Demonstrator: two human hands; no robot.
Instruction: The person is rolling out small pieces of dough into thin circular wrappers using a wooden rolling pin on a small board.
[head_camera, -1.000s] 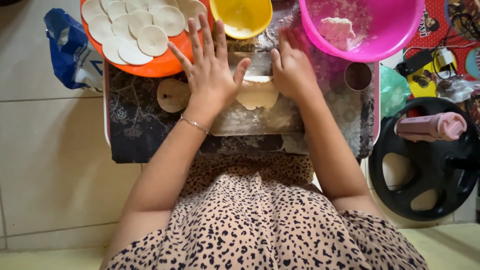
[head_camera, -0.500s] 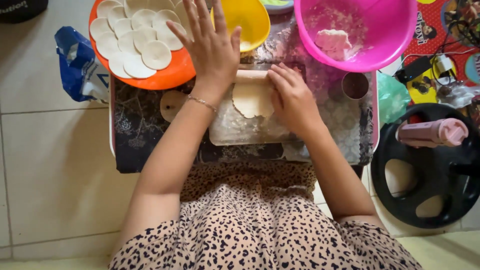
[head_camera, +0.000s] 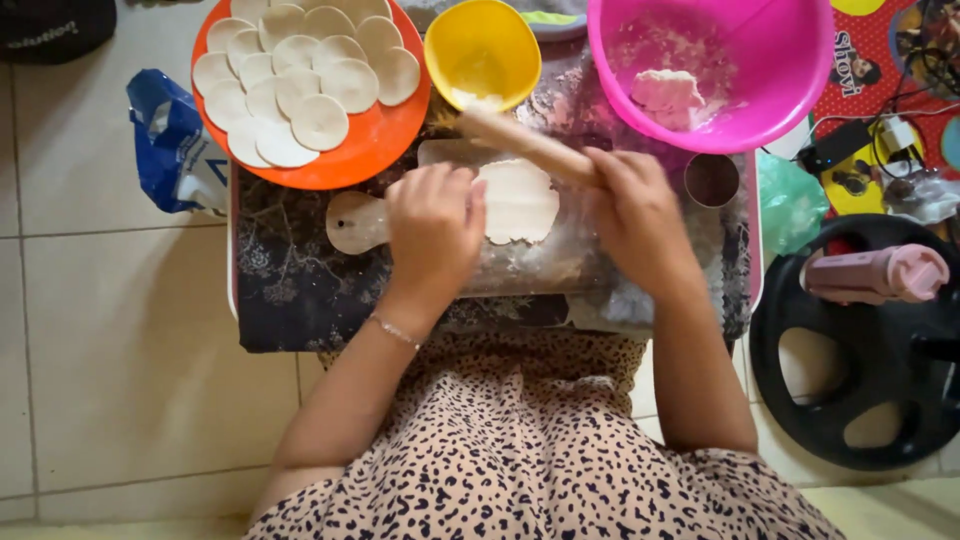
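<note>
A pale flat dough sheet (head_camera: 525, 200) lies on a floured wooden board (head_camera: 355, 222) with a rounded handle at its left. My left hand (head_camera: 435, 230) rests with curled fingers on the dough's left edge. My right hand (head_camera: 635, 210) grips one end of a wooden rolling pin (head_camera: 510, 138), which points up and left, tilted across the dough's top edge towards the yellow bowl (head_camera: 482, 50).
An orange plate (head_camera: 385, 140) holds several cut dough rounds. A pink bowl (head_camera: 760, 90) holds a dough lump. A round metal cutter (head_camera: 712, 180) stands right of my right hand. A blue bag (head_camera: 170, 140) lies left; a black wheel (head_camera: 850, 400) with a pink object (head_camera: 880, 272) lies right.
My left hand has come down from over the orange plate onto the dough's left edge. My right hand has lifted off the dough and now holds the rolling pin at a slant.
</note>
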